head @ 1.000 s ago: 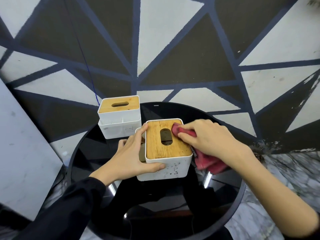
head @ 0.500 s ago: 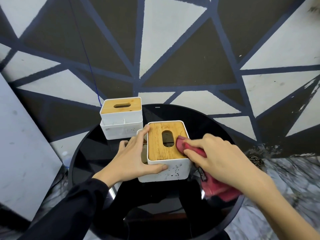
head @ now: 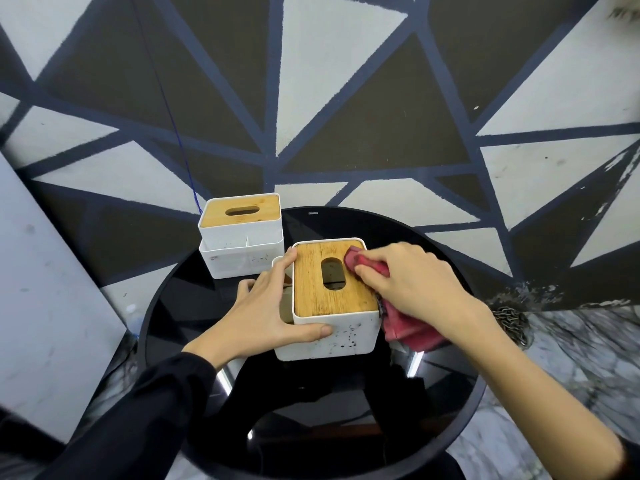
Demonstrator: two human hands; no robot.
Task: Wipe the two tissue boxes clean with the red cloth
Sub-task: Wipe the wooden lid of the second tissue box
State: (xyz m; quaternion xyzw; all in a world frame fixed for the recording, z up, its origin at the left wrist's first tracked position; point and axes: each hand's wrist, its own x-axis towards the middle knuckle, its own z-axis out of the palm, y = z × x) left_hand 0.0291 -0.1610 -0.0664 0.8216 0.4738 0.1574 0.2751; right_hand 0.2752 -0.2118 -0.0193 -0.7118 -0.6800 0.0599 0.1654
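Observation:
Two white tissue boxes with wooden slotted lids stand on a round black glass table (head: 180, 306). The near tissue box (head: 329, 306) has dark specks on its front wall. My left hand (head: 266, 313) grips its left side, thumb on the front wall, index finger at the lid's far left corner. My right hand (head: 412, 285) presses the red cloth (head: 360, 263) onto the lid's far right part; the rest of the cloth hangs beside the box's right wall. The far tissue box (head: 242, 233) stands at the table's back left, untouched.
A wall (head: 346, 98) painted with dark and pale triangles rises right behind the table. A pale slanted panel (head: 45, 299) leans at the left. Marble floor and a chain (head: 512, 323) lie to the right. A thin blue cord (head: 176, 133) hangs near the far box.
My right hand slid the red cloth back along the lid's right side, then forward again toward the far corner. The left hand keeps its hold on the near box.

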